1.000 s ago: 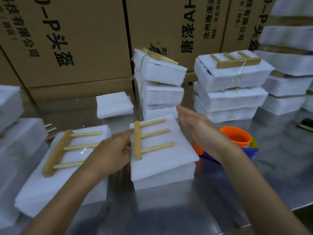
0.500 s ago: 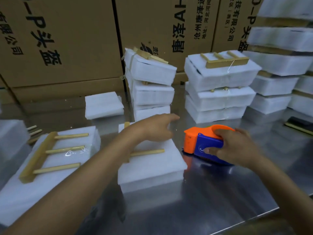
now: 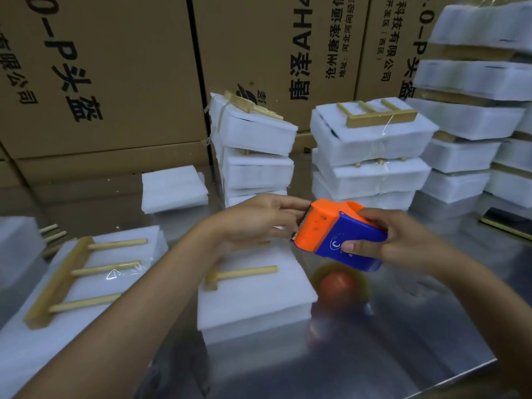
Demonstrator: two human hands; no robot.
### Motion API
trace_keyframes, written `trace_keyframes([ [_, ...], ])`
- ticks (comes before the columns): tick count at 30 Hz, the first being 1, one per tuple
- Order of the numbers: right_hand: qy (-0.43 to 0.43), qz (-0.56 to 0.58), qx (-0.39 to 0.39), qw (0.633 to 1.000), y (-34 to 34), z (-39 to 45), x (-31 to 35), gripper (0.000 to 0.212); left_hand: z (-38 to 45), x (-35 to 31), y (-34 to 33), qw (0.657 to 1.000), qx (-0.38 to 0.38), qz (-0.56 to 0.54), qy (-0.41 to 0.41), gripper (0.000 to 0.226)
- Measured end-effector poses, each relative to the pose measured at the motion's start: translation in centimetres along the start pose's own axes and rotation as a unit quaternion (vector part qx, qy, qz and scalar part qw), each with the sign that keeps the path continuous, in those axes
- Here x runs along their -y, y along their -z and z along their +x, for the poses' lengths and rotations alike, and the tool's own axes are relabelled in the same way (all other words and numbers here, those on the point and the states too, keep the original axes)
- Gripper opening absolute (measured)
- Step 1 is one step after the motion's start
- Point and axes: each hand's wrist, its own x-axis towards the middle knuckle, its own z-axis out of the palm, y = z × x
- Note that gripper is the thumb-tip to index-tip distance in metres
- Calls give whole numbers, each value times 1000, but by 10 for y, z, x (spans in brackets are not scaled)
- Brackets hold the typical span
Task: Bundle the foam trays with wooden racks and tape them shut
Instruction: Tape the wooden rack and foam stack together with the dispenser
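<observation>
A stack of white foam trays (image 3: 253,300) lies in the middle of the steel table, with a wooden rack (image 3: 241,274) on top, partly hidden by my left forearm. My right hand (image 3: 397,240) grips an orange and blue tape dispenser (image 3: 336,234) held in the air above the stack's right edge. My left hand (image 3: 259,220) reaches to the dispenser's toothed front, fingertips at the tape end; whether it pinches tape I cannot tell. A second foam stack (image 3: 86,283) with its own wooden rack (image 3: 72,277) and a strip of clear tape lies at the left.
Taped bundles stand in piles at the back centre (image 3: 253,151), back right (image 3: 371,156) and far right (image 3: 475,110). Loose foam sheets (image 3: 172,188) lie at the back left. Cardboard boxes (image 3: 100,82) wall off the rear. The table's front edge (image 3: 460,372) runs at lower right.
My right hand has lifted the tape dispenser off the table and turned its cutter toward the left. My left hand has left the rack and moved right to the dispenser's front.
</observation>
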Motion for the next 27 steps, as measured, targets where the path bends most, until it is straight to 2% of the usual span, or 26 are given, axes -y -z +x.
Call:
trace_keyframes([
  [3, 35, 29, 32, 998, 7, 2, 20, 41, -13, -5, 7, 998, -17, -50, -31, 37],
  [8, 74, 48, 69, 994, 16, 7, 45, 34, -34, -6, 16, 991, -21, -109, -70, 39],
  [13, 90, 39, 103, 990, 17, 7, 64, 42, -50, -7, 21, 989, -57, -112, -83, 34],
  [17, 96, 23, 120, 988, 14, 6, 72, 45, -56, -14, 16, 982, -141, -97, -83, 22],
  [22, 82, 28, 107, 991, 10, 5, 76, 40, -56, -31, 12, 978, -169, -121, -35, 21],
  [27, 55, 52, 117, 990, 9, 2, 79, 36, -49, -31, 14, 972, -212, -95, -27, 17],
])
